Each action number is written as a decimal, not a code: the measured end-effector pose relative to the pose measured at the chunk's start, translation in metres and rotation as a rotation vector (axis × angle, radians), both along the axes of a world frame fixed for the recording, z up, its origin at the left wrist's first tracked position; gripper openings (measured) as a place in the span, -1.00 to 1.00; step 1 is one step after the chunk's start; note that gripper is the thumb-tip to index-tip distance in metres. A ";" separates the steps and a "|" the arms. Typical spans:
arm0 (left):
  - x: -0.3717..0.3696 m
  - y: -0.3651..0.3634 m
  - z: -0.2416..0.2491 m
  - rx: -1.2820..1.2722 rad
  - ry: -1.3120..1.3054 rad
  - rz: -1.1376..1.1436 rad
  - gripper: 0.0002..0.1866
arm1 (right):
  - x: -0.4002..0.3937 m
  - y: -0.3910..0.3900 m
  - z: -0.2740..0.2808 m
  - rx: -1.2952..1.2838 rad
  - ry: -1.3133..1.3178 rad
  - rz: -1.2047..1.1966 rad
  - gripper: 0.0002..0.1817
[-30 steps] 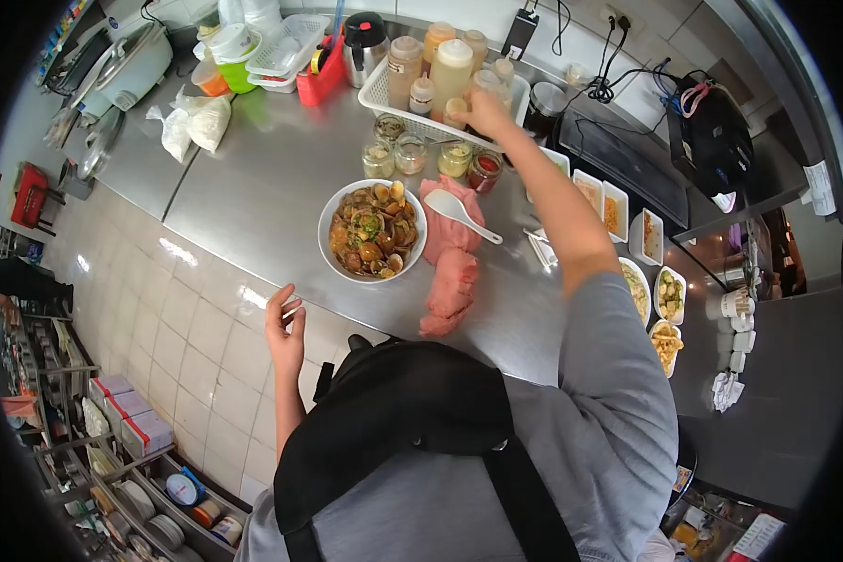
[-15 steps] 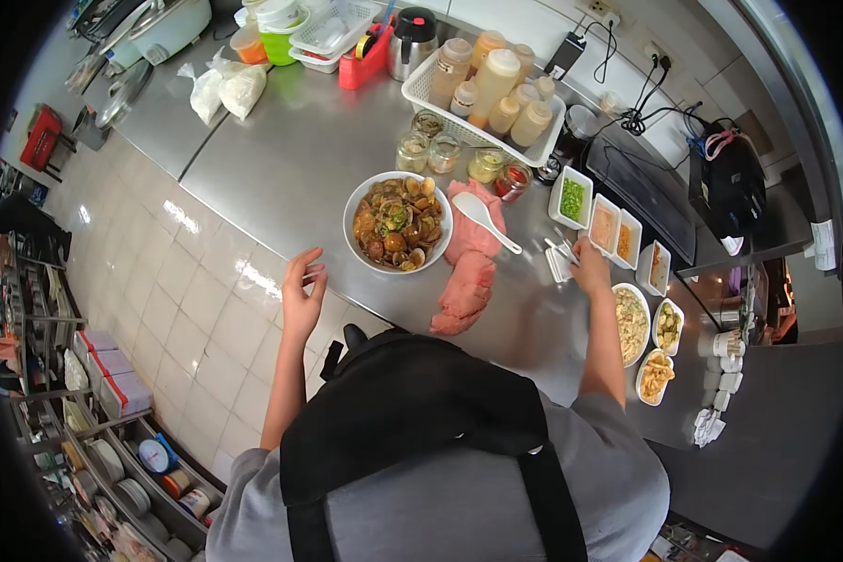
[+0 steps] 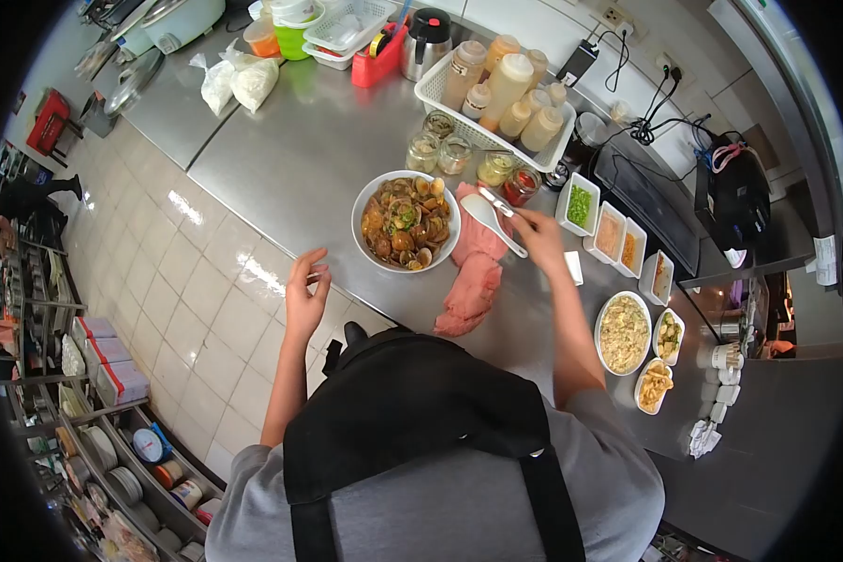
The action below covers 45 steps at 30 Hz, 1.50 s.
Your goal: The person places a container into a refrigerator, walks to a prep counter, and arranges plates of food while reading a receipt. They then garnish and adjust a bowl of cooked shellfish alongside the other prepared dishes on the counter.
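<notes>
My right hand point(image 3: 537, 234) is closed on a slim, pale metal utensil point(image 3: 496, 201), whose tip lies over the white spoon point(image 3: 474, 214). That spoon rests on a crumpled pink cloth point(image 3: 471, 291). To the left of the cloth stands a white bowl point(image 3: 359, 236) filled with clams point(image 3: 406, 223) in brown sauce, with green bits on top. My left hand point(image 3: 306, 284) hovers by the counter's front edge, left of the bowl, its fingers loosely bent and apart with nothing visible between them. Right of my right hand lies a small white rest point(image 3: 573, 269).
Small jars point(image 3: 454, 155) and a white basket of bottles point(image 3: 557, 150) stand behind the bowl. White dishes of food point(image 3: 623, 333) line the right side. Bags point(image 3: 253, 84) lie at the back left. Another person point(image 3: 28, 201) is at the far left.
My right hand has moved left from the white rest, taking the metal utensil toward the spoon. My left hand has barely moved. The other person shows more at the far left.
</notes>
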<state>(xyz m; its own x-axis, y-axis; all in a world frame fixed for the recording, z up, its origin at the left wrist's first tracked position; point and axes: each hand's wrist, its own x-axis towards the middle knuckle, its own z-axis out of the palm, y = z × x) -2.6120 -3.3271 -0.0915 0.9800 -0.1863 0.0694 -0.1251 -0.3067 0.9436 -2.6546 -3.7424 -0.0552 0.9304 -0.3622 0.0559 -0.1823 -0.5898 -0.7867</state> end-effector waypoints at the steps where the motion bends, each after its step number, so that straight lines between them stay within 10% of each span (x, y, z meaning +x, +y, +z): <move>1: 0.001 -0.003 0.004 -0.009 -0.016 0.002 -0.60 | 0.016 0.008 -0.010 -0.028 0.006 0.004 -0.69; 16: -0.015 0.017 0.001 0.020 -0.009 0.097 -0.62 | 0.066 0.055 -0.019 -0.229 0.198 -0.060 -0.73; 27: -0.008 0.005 0.006 0.030 -0.032 0.040 -0.61 | 0.002 0.080 0.002 -0.964 -0.206 0.131 -0.72; 45: -0.009 0.006 0.001 0.042 -0.035 0.018 -0.60 | -0.022 0.091 0.031 -0.514 -0.049 0.147 -0.73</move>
